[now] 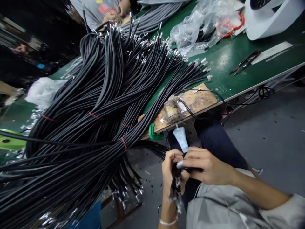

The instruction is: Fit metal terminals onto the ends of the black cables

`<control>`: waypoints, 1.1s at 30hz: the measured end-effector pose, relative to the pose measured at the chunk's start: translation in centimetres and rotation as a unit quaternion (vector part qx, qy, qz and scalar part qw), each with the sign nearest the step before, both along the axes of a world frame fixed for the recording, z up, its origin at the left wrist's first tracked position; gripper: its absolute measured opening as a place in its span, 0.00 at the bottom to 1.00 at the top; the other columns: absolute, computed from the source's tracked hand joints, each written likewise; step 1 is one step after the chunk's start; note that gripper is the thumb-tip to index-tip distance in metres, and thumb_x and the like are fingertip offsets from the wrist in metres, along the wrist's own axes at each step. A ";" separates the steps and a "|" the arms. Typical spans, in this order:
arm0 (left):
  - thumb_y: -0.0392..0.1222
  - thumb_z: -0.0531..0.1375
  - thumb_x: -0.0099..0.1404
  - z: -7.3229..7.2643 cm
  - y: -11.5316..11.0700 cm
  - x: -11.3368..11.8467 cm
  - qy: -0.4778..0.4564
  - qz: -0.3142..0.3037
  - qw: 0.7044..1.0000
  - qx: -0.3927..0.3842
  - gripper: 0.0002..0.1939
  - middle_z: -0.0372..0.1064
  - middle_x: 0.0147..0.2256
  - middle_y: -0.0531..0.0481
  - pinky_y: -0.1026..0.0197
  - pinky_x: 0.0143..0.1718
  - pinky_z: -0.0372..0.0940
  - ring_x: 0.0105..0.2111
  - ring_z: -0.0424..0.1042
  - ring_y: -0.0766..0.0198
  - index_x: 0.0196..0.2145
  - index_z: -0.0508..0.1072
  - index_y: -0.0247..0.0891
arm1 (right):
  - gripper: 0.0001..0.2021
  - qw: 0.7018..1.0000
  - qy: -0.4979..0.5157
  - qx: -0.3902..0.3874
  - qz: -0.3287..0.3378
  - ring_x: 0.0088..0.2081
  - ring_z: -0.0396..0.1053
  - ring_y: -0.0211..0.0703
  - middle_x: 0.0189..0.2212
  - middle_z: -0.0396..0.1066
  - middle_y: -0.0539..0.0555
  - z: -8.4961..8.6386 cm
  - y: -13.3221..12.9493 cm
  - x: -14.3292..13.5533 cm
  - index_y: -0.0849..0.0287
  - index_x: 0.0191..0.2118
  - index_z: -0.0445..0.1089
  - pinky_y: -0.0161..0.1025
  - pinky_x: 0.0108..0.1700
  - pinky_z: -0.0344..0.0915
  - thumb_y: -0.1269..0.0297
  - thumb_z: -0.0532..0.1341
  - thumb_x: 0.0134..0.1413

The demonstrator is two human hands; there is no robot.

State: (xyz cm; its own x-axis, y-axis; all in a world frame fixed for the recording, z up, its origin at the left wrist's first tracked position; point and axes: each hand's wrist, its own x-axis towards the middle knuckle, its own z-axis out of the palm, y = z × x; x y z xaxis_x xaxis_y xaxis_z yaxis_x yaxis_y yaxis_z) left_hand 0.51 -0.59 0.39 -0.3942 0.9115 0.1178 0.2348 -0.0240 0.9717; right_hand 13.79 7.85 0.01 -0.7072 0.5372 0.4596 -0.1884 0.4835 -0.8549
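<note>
My left hand (170,163), with a bracelet at its wrist, is closed around a small bunch of black cables (175,183). Their frayed silvery ends hang down over the wrist, slightly blurred. From the right, my right hand (207,165) meets it, fingers bent around a short black cable length (194,169) with a pale tip. The fingertips of both hands partly hide each other. Just above them, a light blue tapered piece (181,139) sticks out on a thin shaft from a small tape-wrapped motor (172,110) on a wooden board (199,100).
Large bundles of black cables (107,79), tied with red bands, cover the table's left. A green clamp (155,133) grips the board's edge. On the green table (221,63) lie thread snips (245,62), a plastic bag (197,27) and orange-handled scissors (230,28). Another person's hand (124,8) shows at the back.
</note>
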 end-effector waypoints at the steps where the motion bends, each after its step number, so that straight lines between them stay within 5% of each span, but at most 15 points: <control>1: 0.70 0.60 0.53 -0.1 -0.1 0.0 0.008 -0.004 1.000 -0.003 0.34 0.62 0.25 0.55 0.67 0.21 0.57 0.21 0.61 0.70 0.43 0.69 0.37 | 0.06 0.999 0.022 0.045 -0.011 0.33 0.68 0.43 0.30 0.73 0.59 0.0 -0.4 -0.3 0.65 0.39 0.73 0.40 0.37 0.68 0.72 0.59 0.59; 4: 0.74 0.52 0.55 0.1 -0.5 -0.1 0.065 -0.052 0.997 -0.001 0.40 0.67 0.26 0.50 0.64 0.25 0.61 0.23 0.66 0.65 0.47 0.71 0.34 | 0.06 0.993 0.081 0.053 -0.064 0.30 0.68 0.42 0.27 0.72 0.59 -0.3 -1.0 -0.6 0.65 0.35 0.72 0.40 0.34 0.68 0.70 0.58 0.61; 8: 0.52 0.56 0.67 0.9 -0.6 0.1 0.161 -0.022 0.986 0.039 0.17 0.73 0.28 0.45 0.62 0.29 0.65 0.27 0.71 0.62 0.36 0.76 0.35 | 0.06 0.989 0.044 -0.097 -0.101 0.28 0.68 0.39 0.26 0.73 0.56 -0.5 -0.9 0.1 0.63 0.34 0.74 0.36 0.30 0.66 0.67 0.61 0.60; 12: 0.38 0.58 0.63 1.2 -0.4 0.9 0.202 0.017 0.978 0.042 0.07 0.74 0.28 0.47 0.64 0.28 0.66 0.26 0.73 0.64 0.31 0.75 0.36 | 0.10 0.975 0.017 -0.192 -0.112 0.23 0.65 0.36 0.21 0.70 0.51 -0.3 -0.9 0.4 0.61 0.28 0.74 0.33 0.24 0.63 0.64 0.62 0.59; 19: 0.32 0.60 0.61 0.9 -0.4 1.8 0.210 0.022 0.977 0.034 0.03 0.71 0.28 0.49 0.65 0.30 0.66 0.27 0.71 0.66 0.32 0.73 0.36 | 0.09 0.959 0.061 -0.039 -0.275 0.24 0.59 0.40 0.20 0.65 0.52 -0.7 -1.8 -0.8 0.60 0.25 0.71 0.39 0.28 0.59 0.72 0.60 0.56; 23: 0.34 0.60 0.62 0.8 -0.2 2.3 0.187 0.054 0.981 0.024 0.02 0.68 0.26 0.51 0.65 0.29 0.65 0.26 0.69 0.66 0.30 0.70 0.36 | 0.09 0.939 0.115 -0.256 -0.199 0.27 0.62 0.41 0.23 0.66 0.53 -1.4 -2.6 -1.3 0.59 0.29 0.73 0.38 0.29 0.61 0.64 0.60 0.58; 26: 0.35 0.60 0.63 0.8 0.0 2.5 0.159 0.083 0.983 0.024 0.03 0.69 0.27 0.51 0.65 0.30 0.66 0.27 0.71 0.66 0.30 0.70 0.36 | 0.11 0.855 0.144 -0.484 -0.119 0.28 0.64 0.39 0.25 0.67 0.52 -1.7 -3.1 -1.6 0.60 0.29 0.73 0.36 0.31 0.63 0.57 0.64 0.55; 29: 0.35 0.60 0.63 0.9 0.1 2.4 0.178 0.063 0.982 0.018 0.03 0.71 0.27 0.51 0.66 0.30 0.66 0.27 0.72 0.66 0.31 0.71 0.36 | 0.14 0.785 0.152 -0.596 -0.070 0.28 0.64 0.37 0.25 0.67 0.52 -1.7 -2.8 -1.5 0.61 0.30 0.72 0.34 0.31 0.63 0.54 0.67 0.49; 31: 0.34 0.60 0.63 0.9 0.1 2.2 0.196 0.041 0.980 0.020 0.03 0.72 0.27 0.50 0.66 0.30 0.66 0.26 0.72 0.66 0.31 0.72 0.36 | 0.14 0.804 0.135 -0.576 -0.053 0.27 0.64 0.36 0.25 0.67 0.51 -1.6 -2.3 -1.2 0.61 0.30 0.71 0.33 0.31 0.63 0.54 0.67 0.49; 33: 0.34 0.59 0.64 1.0 0.2 2.1 0.196 0.033 0.980 0.027 0.04 0.72 0.27 0.50 0.67 0.29 0.66 0.25 0.72 0.66 0.31 0.73 0.35 | 0.14 0.854 0.108 -0.506 -0.059 0.29 0.65 0.36 0.26 0.68 0.52 -1.4 -1.6 -0.7 0.62 0.31 0.71 0.34 0.33 0.65 0.54 0.65 0.54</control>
State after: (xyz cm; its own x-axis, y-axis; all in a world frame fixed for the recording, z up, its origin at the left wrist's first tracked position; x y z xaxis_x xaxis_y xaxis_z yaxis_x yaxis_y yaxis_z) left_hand 2.62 -0.43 1.35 -0.3662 0.8738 0.3200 0.5927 -0.0461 0.8041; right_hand 13.07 6.22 -1.41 -0.5783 0.7981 -0.1691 -0.3962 -0.4559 -0.7970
